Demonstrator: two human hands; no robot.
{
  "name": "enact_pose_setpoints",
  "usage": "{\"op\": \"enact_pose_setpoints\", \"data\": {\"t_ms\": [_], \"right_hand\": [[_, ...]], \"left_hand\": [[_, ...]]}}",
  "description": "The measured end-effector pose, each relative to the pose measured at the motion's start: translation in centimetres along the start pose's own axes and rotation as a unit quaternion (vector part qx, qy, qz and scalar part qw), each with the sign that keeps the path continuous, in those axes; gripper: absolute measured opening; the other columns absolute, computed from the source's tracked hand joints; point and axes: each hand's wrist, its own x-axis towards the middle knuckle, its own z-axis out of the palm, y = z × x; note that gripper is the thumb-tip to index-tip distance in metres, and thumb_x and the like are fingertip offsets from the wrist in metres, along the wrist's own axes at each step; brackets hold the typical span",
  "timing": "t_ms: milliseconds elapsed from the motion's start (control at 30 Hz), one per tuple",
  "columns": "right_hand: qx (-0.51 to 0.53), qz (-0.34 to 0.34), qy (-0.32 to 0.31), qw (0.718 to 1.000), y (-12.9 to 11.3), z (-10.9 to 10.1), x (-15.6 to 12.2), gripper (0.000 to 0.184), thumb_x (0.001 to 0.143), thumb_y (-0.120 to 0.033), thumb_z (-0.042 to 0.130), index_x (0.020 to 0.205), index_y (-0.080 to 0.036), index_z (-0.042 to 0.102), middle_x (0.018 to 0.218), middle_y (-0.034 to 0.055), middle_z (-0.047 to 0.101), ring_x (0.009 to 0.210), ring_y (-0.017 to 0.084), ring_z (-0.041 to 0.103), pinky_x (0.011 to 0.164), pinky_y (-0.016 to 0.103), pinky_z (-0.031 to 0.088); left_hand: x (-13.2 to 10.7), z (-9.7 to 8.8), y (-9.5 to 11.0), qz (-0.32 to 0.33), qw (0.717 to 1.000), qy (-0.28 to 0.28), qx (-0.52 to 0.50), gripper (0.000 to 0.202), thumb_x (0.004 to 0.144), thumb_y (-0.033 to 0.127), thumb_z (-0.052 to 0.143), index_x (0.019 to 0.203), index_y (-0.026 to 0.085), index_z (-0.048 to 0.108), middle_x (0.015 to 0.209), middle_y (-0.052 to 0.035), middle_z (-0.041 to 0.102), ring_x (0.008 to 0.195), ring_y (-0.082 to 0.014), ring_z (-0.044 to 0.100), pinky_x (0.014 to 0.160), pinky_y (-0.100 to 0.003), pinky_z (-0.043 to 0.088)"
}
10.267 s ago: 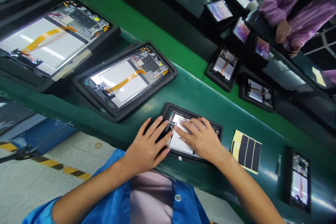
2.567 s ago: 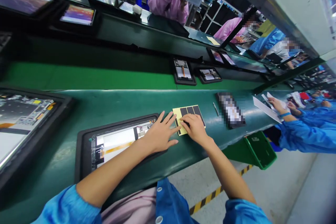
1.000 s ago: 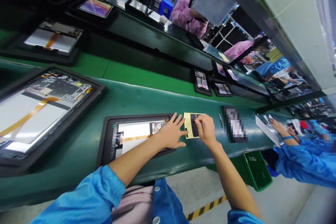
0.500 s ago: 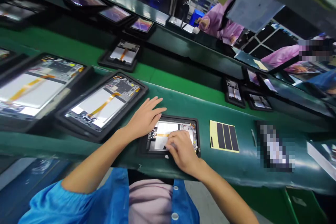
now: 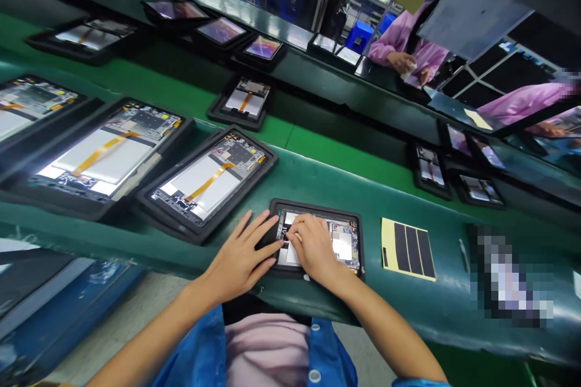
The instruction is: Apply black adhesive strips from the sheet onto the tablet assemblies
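Note:
An opened tablet lies in a black tray directly in front of me, its white battery and circuit board partly showing. My right hand is over the middle of it, fingers curled and pinched near the left end of the battery. Whatever is in that pinch is too small or hidden to name. Fingers spread, my left hand rests at the tray's left edge, fingertips touching it. To the right lies a yellow sheet with black strips on it.
Several more opened tablets in black trays stand to the left, the nearest tablet tilted beside my left hand. Behind runs a green belt carrying further tablets. A blurred-out device lies right. Co-workers in pink sleeves work across the line.
My left hand has come down and nearer to me at the tray's left edge. The right hand's pinch has shifted toward the battery's left end. The whole view has swung slightly left.

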Motion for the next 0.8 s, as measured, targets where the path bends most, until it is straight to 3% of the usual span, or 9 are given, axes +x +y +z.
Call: {"op": "enact_pose_setpoints", "data": {"t_ms": [200,333,400,533,633,733,800], "right_hand": [[0.009,-0.001,0.021,1.000,0.3,0.3,0.4,0.008,0.103,-0.020,0.056,0.098,-0.023,0.062,0.109,0.0067,0.069,0.101,0.023,0.062,0.087,0.039,0.040],[0.038,-0.009,0.065,0.997,0.9,-1.4,-1.0,0.016,0.104,-0.027,0.053,0.118,-0.022,0.061,0.116,0.0105,0.069,0.108,0.025,0.062,0.092,0.041,0.044],[0.035,-0.049,0.046,0.997,1.1,-2.7,-2.7,0.019,0.104,-0.032,0.055,0.120,-0.024,0.061,0.114,0.0103,0.070,0.104,0.026,0.063,0.090,0.041,0.046],[-0.026,-0.163,-0.035,0.986,1.2,-3.8,-7.0,0.031,0.100,-0.048,0.062,0.121,-0.025,0.064,0.109,0.0095,0.073,0.091,0.026,0.064,0.082,0.042,0.047],[-0.116,-0.190,-0.036,0.974,2.1,-3.2,-8.7,0.014,0.104,-0.035,0.058,0.110,-0.025,0.067,0.096,0.0061,0.075,0.080,0.023,0.063,0.076,0.039,0.045],[-0.168,-0.159,-0.005,0.973,4.5,-2.9,-6.7,0.014,0.105,-0.028,0.058,0.097,-0.024,0.068,0.088,0.0048,0.073,0.076,0.021,0.061,0.072,0.036,0.042],[-0.180,-0.082,0.017,0.980,7.1,-3.8,-3.3,0.013,0.101,-0.033,0.065,0.092,-0.024,0.069,0.087,0.0049,0.073,0.080,0.021,0.062,0.072,0.035,0.042]], "left_hand": [[0.4,0.7,0.0,0.006,0.997,-0.051,0.052,0.051,0.099,0.037,0.059,0.149,0.033,0.055,0.166,-0.0087,0.040,0.156,-0.0359,0.031,0.127,-0.064,0.023],[0.5,1.1,0.2,-0.014,0.997,-0.056,0.058,0.051,0.100,0.040,0.057,0.151,0.035,0.053,0.168,-0.0065,0.037,0.158,-0.0361,0.028,0.127,-0.064,0.021],[0.4,1.4,0.3,-0.038,0.996,-0.054,0.063,0.052,0.100,0.041,0.056,0.152,0.034,0.053,0.169,-0.0072,0.035,0.158,-0.0377,0.026,0.127,-0.065,0.021],[0.0,1.5,0.2,-0.077,0.996,-0.007,0.050,0.059,0.103,0.037,0.048,0.160,0.029,0.039,0.172,-0.0097,0.028,0.159,-0.0346,0.023,0.128,-0.060,0.025],[-0.8,1.2,0.0,-0.111,0.992,0.063,0.017,0.063,0.104,0.028,0.043,0.165,0.029,0.026,0.173,-0.0070,0.025,0.160,-0.0287,0.022,0.130,-0.053,0.025],[-1.5,1.0,-0.1,-0.116,0.988,0.102,-0.009,0.064,0.103,0.023,0.044,0.164,0.032,0.028,0.172,-0.0030,0.028,0.159,-0.0270,0.026,0.131,-0.050,0.024],[-1.9,1.1,0.0,-0.106,0.988,0.107,-0.011,0.064,0.102,0.022,0.045,0.163,0.033,0.031,0.171,-0.0020,0.031,0.158,-0.0267,0.029,0.131,-0.050,0.025]]}}
